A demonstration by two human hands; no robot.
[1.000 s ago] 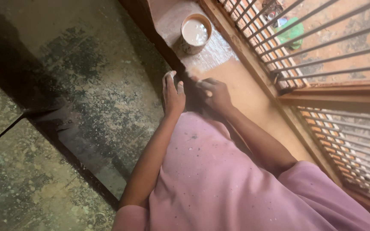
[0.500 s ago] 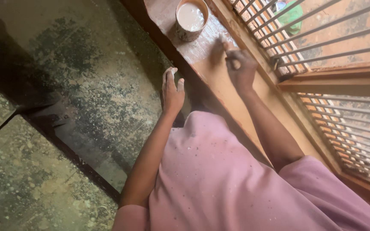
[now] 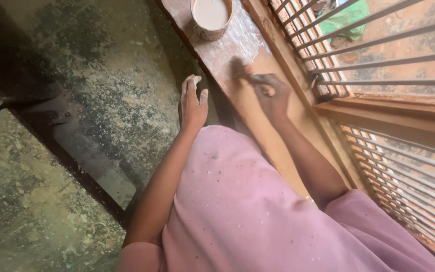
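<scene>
On one wooden sill (image 3: 258, 108): one paint cup (image 3: 211, 17), right hand (image 3: 270, 95) fingers round a blurred brush (image 3: 237, 68), left hand (image 3: 192, 103) fingers flat.

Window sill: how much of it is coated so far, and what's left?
The far stretch of the window sill, next to the paint cup, already shows whitish streaks. The right hand is working a blurred brush at the edge of that patch, while the left hand rests flat at the sill's edge. The nearer sill, towards the person, looks bare brown wood.
</scene>
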